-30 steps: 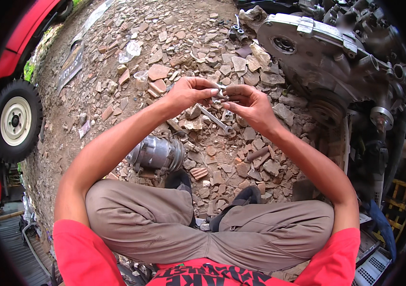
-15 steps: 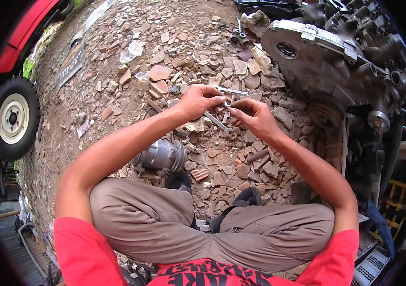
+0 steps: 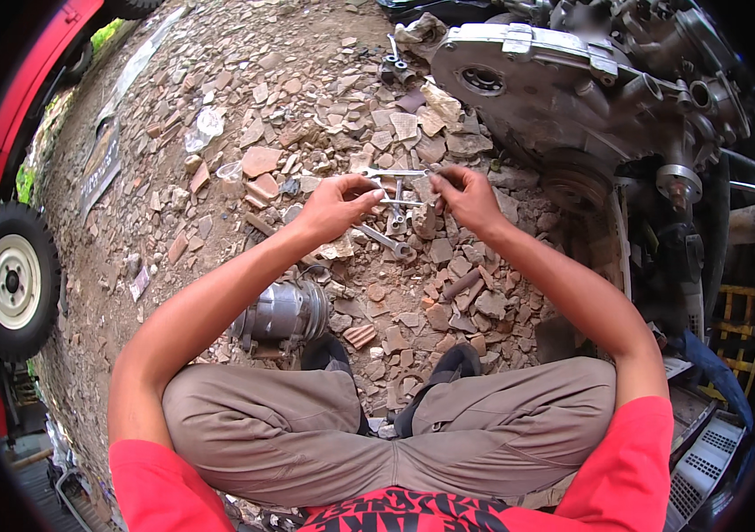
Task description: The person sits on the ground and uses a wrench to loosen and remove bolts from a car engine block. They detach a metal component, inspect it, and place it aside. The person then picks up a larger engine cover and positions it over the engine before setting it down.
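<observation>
My left hand (image 3: 340, 209) is closed in a pinch, and a slim shiny metal tool (image 3: 404, 203), probably a small wrench, sticks out of it to the right. My right hand (image 3: 468, 202) is held a short way off, thumb and fingers pinched together; whatever it may hold is too small to make out. Just beyond the hands lies a combination wrench (image 3: 400, 173), its right end close to my right fingertips. Another wrench (image 3: 385, 240) rests on the rubble nearer to me, partly beside my left wrist.
Broken tile rubble (image 3: 377, 293) covers the ground. A ribbed metal cylinder part (image 3: 282, 312) stands by my left foot. A large engine (image 3: 564, 97) fills the right side, with a pulley (image 3: 577, 182) low on it. A red vehicle's wheel (image 3: 14, 281) is at far left.
My hands, close together before on a small tool, have drawn apart. The tool now extends from my left hand alone. The whole view has shifted slightly.
</observation>
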`<state>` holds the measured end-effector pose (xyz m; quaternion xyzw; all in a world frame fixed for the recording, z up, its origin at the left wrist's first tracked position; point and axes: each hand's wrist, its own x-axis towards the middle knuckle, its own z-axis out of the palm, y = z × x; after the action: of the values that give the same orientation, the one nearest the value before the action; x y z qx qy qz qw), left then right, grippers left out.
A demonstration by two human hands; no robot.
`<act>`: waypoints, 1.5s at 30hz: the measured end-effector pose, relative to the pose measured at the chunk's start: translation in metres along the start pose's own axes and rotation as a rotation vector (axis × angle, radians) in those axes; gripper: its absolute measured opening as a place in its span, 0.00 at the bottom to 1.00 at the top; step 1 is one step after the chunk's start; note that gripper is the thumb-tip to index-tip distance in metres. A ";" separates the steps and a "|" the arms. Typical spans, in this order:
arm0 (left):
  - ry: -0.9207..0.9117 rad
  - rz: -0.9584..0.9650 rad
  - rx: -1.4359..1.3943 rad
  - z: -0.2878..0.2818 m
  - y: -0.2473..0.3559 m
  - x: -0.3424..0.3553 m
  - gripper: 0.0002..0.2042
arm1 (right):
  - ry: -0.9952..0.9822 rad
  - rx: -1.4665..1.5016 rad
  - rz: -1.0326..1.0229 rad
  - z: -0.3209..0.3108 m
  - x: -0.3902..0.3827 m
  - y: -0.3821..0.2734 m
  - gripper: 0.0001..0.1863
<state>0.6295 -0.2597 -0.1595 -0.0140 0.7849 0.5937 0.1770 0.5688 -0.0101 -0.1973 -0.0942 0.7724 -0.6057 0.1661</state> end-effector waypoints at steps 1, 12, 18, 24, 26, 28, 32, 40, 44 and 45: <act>-0.001 -0.005 0.031 -0.001 -0.001 -0.002 0.15 | 0.099 -0.022 0.015 -0.015 0.013 0.009 0.13; -0.158 0.001 0.419 -0.012 0.003 -0.015 0.16 | 0.389 -0.083 -0.047 -0.018 0.106 -0.005 0.15; -0.251 0.191 0.619 -0.016 0.004 -0.020 0.17 | 0.640 -0.233 -0.169 -0.013 0.134 0.009 0.15; -0.328 0.197 0.708 -0.020 -0.016 -0.022 0.18 | 0.603 -0.230 -0.080 0.000 0.131 0.001 0.15; -0.362 0.237 0.776 -0.018 -0.024 -0.020 0.18 | 0.554 -0.254 -0.052 0.000 0.131 -0.001 0.16; -0.430 0.199 0.788 -0.019 -0.023 -0.020 0.19 | 0.572 -0.260 -0.081 0.011 0.129 -0.014 0.17; -0.473 0.153 0.832 -0.016 -0.030 -0.017 0.20 | 0.563 -0.239 -0.026 0.018 0.133 -0.021 0.20; -0.528 0.054 0.939 -0.021 -0.047 -0.024 0.21 | 0.611 -0.181 -0.083 0.019 0.133 -0.005 0.17; -0.590 0.006 1.002 -0.020 -0.057 -0.025 0.22 | 0.561 -0.168 -0.112 0.014 0.138 -0.001 0.17; -0.600 0.006 0.994 -0.019 -0.058 -0.027 0.22 | 0.545 -0.155 -0.110 0.013 0.139 0.002 0.17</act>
<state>0.6636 -0.2994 -0.2007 0.2421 0.8849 0.1322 0.3752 0.4448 -0.0698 -0.2220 0.0177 0.8263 -0.5559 -0.0886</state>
